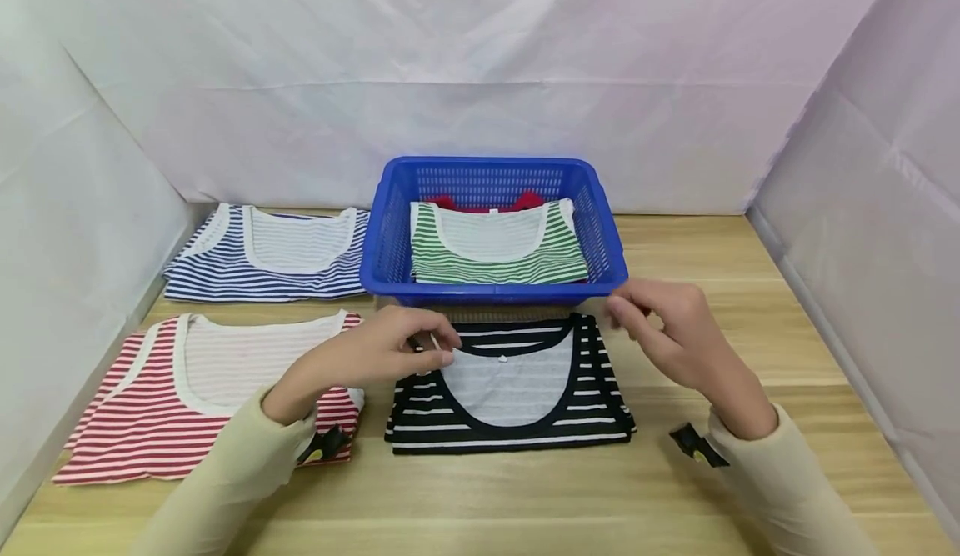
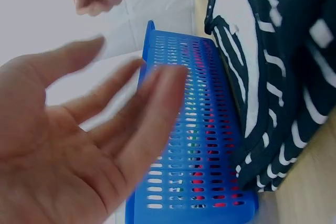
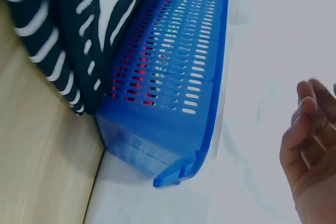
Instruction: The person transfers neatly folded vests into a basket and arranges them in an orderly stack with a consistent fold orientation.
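Observation:
A folded black-and-white striped top [image 1: 512, 436] lies on the table just in front of the blue plastic basket [image 1: 491, 291]. Over its upper left side hovers my left hand [image 1: 367, 348], fingers spread and slightly bent, holding nothing; the left wrist view shows the palm [image 2: 63, 156] free of cloth. My right hand [image 1: 678, 335] is in the air beside the basket's front right corner, fingers loosely curled around nothing. Inside the basket a folded green-and-white striped top [image 1: 498, 270] lies over something red [image 1: 529, 199], which is mostly hidden.
To the left, a folded red-and-white striped top [image 1: 157, 435] lies partly behind my left forearm. Behind it is a folded blue-and-white striped top [image 1: 262, 283], close against the basket's left side. White sheeting [image 1: 480, 64] encloses the wooden table [image 1: 525, 506] at the back and sides.

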Demonstrator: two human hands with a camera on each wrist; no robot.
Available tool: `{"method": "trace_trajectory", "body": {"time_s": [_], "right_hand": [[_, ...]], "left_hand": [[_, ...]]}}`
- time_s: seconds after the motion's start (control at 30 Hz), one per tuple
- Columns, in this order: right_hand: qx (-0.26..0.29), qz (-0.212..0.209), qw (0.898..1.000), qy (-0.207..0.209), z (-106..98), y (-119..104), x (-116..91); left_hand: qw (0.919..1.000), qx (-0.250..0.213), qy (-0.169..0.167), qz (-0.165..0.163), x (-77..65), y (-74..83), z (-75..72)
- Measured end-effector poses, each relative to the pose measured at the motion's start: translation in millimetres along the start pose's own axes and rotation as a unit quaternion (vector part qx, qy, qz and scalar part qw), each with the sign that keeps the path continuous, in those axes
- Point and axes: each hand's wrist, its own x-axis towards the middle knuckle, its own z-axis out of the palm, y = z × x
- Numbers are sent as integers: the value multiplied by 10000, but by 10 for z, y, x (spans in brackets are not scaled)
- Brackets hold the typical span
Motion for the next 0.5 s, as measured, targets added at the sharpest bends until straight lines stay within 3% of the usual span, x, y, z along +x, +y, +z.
{"method": "trace_trajectory", "body": {"time_s": [0.07, 0.17, 0.27, 0.33, 0.43, 0.5], "right_hand": [[82, -9, 9994, -333, -27, -13, -73], [198, 154, 9958, -885, -72, 56, -159], [367, 851, 9807, -1723, -136, 175, -239], [434, 1482, 9579, -2420, -163, 257, -292], [711, 2453, 9076, -3332, -144, 367, -365], [975, 2903, 8787, -3663, -94, 437, -403]], "left_hand": [[9996, 46, -5, -282, -42, -17, 12], [9953, -333, -69, -911, -78, -44, 21], [9843, -792, -129, -1573, -80, -103, 11], [9757, -1036, -137, -1925, -74, -164, -2], [9610, -1387, -38, -2391, -68, -262, -15], [9537, -1544, 99, -2580, -70, -314, -21]]}}
